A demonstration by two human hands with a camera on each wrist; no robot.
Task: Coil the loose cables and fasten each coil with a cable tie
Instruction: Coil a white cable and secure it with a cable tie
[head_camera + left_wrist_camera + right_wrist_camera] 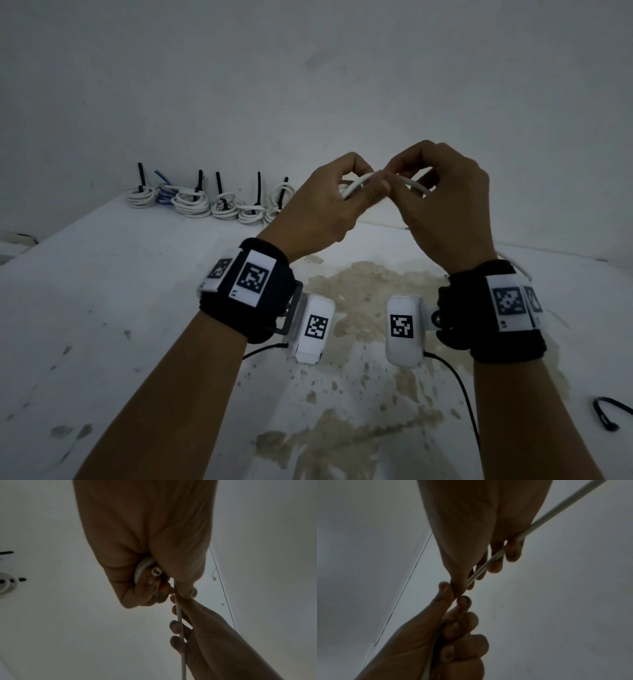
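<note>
I held both hands up over the table (102, 291), thumbs nearly meeting. My left hand (318, 205) was curled round a small coil (143, 568) of white cable (356, 186); from the left wrist the loop showed tucked in my palm, with the cut end (157, 572) of the cable facing the camera beside it. My left fingers (453, 628) were folded tight over those turns, and the thumb pressed against the right thumb tip.

My right hand (445, 205) pinched the same cable just beside the left, thumb against forefinger, while the other right fingers (513, 551) were loosely bent with the cable running across them. Between the two hands the cable lay roughly level, its long axis running left to right in the head view. Past my right fingers it ran straight on under the palm and back toward the wrist, leaving the right wrist view at the upper right corner. In the left wrist view the same straight run pointed away from the coil, along my right forearm.

At the far edge of the table, by the wall (308, 68), stood a row of finished coils (191, 202), white with one blue, each with a black tie (141, 176) sticking up. A loose black tie (606, 416) lay on the table near my right forearm. The table carried brown stains (359, 294) below my wrists.
</note>
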